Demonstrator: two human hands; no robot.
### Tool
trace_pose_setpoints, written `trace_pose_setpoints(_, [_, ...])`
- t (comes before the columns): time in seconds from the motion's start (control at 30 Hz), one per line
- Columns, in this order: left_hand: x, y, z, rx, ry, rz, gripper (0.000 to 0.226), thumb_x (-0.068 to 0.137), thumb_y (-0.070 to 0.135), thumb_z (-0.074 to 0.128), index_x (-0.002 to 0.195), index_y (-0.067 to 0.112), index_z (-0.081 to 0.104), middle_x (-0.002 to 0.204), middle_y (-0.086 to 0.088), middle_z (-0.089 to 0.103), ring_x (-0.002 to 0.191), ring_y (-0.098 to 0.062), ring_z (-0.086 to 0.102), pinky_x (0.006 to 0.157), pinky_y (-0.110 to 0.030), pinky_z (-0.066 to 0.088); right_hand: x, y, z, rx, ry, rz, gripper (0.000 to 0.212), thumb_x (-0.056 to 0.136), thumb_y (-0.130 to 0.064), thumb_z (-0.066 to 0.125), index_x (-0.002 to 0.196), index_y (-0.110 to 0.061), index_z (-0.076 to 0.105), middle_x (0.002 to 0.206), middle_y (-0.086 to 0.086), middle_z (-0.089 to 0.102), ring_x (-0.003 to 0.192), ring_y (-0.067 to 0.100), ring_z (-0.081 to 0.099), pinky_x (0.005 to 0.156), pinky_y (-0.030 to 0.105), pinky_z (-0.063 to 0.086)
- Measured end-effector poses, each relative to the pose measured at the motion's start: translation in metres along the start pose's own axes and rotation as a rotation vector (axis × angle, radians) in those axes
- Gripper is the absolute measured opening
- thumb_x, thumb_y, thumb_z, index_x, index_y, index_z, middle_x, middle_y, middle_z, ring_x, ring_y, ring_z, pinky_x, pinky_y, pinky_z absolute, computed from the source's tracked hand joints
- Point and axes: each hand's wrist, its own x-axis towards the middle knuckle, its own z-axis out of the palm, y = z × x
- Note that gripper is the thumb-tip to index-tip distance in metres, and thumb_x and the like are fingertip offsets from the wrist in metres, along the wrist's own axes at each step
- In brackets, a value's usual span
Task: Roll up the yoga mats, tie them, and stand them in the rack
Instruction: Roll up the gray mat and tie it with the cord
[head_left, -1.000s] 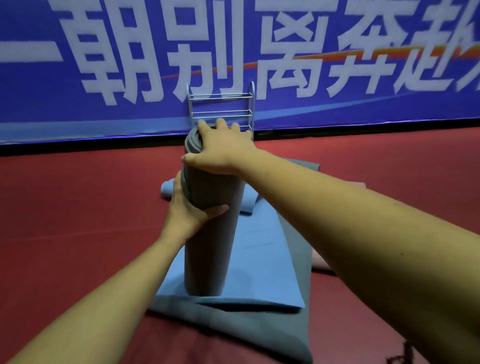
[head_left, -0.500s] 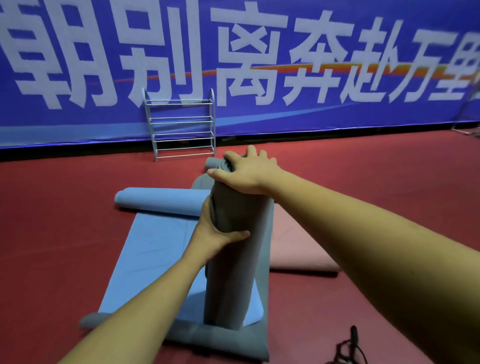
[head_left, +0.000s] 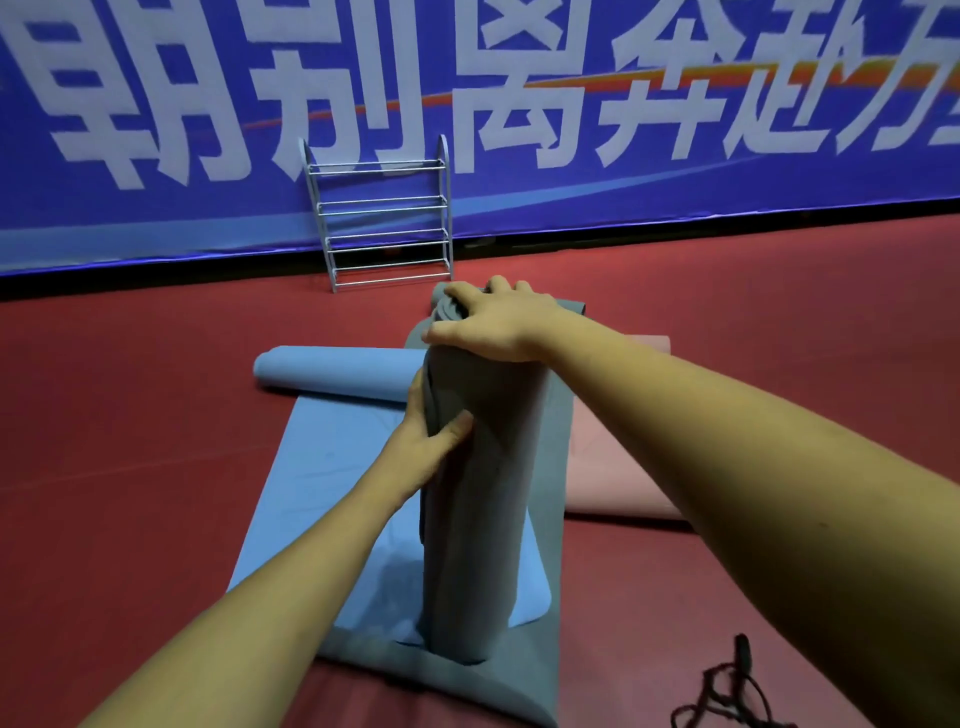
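Note:
A rolled grey yoga mat (head_left: 480, 519) stands upright on end in front of me. My right hand (head_left: 493, 325) presses flat on its top end. My left hand (head_left: 426, 447) grips its left side a little below the top. The roll rests on a flat grey mat (head_left: 467, 686) with a light blue mat (head_left: 332, 467) lying on it, the blue mat's far end partly rolled. A pink mat (head_left: 618, 467) lies flat to the right. The white wire rack (head_left: 382, 218) stands against the blue banner wall, beyond the mats.
A dark cord (head_left: 727, 691) lies tangled on the red floor at the lower right. A blue banner (head_left: 675, 104) with large white characters runs along the back. Red floor (head_left: 130, 415) stretches to the left and right of the mats.
My view has swung right and drawn nearer, so the rack now shows left of the roll. Both hands keep the same hold on the upright grey roll.

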Motion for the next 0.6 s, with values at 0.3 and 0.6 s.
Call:
trace_pose_setpoints(0.3, [0.007, 0.028, -0.001, 0.391, 0.319, 0.119, 0.037, 0.105, 0.034, 0.036, 0.088, 0.008, 0.057, 0.078, -0.007, 0.059, 0.083, -0.031, 0.056, 0.064, -0.036, 0.035, -0.028, 0.035, -0.001, 0.013, 0.005, 0.094, 0.081, 0.084, -0.075, 0.045, 0.153, -0.047, 0.012, 0.159, 0.009, 0.023, 0.145, 0.040, 0.019, 0.113, 0.057, 0.024])
trace_pose_setpoints(0.6, [0.013, 0.040, 0.024, 0.291, 0.266, 0.132, 0.037, 0.105, 0.040, 0.035, 0.093, 0.015, 0.061, 0.089, -0.007, 0.067, 0.091, -0.029, 0.060, 0.078, -0.045, 0.049, -0.025, 0.047, 0.000, 0.008, -0.008, 0.205, 0.083, 0.085, -0.079, 0.030, 0.156, -0.042, 0.009, 0.163, 0.010, 0.016, 0.147, 0.040, 0.019, 0.113, 0.063, 0.020])
